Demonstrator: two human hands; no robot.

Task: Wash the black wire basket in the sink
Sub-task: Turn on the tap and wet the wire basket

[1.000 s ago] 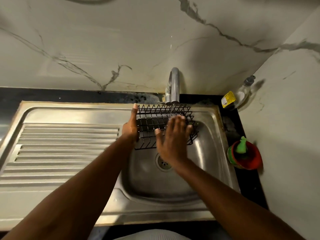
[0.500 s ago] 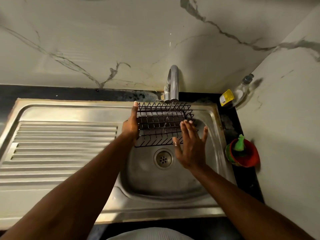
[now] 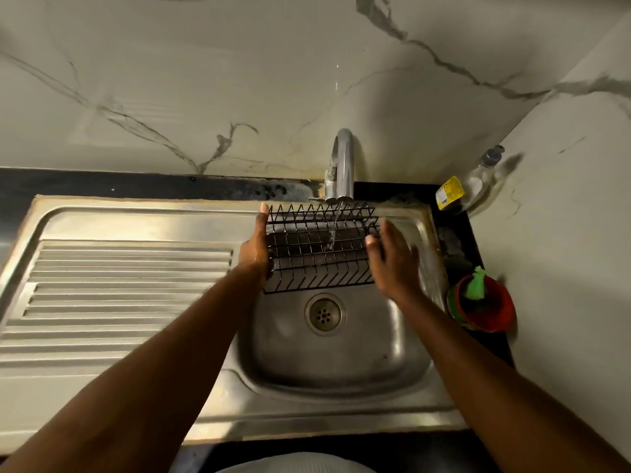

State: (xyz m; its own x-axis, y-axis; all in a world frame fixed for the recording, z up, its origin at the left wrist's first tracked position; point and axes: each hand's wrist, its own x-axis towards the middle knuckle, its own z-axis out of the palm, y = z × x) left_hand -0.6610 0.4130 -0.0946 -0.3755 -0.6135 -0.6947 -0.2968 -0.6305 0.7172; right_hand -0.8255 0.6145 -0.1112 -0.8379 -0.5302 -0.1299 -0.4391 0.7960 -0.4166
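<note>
The black wire basket (image 3: 319,249) hangs over the steel sink (image 3: 341,356) bowl, under the chrome tap (image 3: 343,165), and a thin stream of water falls through its wires. My left hand (image 3: 254,249) grips the basket's left end, thumb up along the side. My right hand (image 3: 391,259) lies with straight fingers against the basket's right end; it is blurred.
The ribbed steel drainboard (image 3: 119,295) spreads to the left. The drain (image 3: 323,314) sits below the basket. On the black counter at right stand a red cup with a green scrubber (image 3: 483,302) and a clear soap bottle with a yellow label (image 3: 467,186). Marble walls close the back and right.
My right hand slid from the basket's front across to its right end. The basket stayed under the tap in my left hand.
</note>
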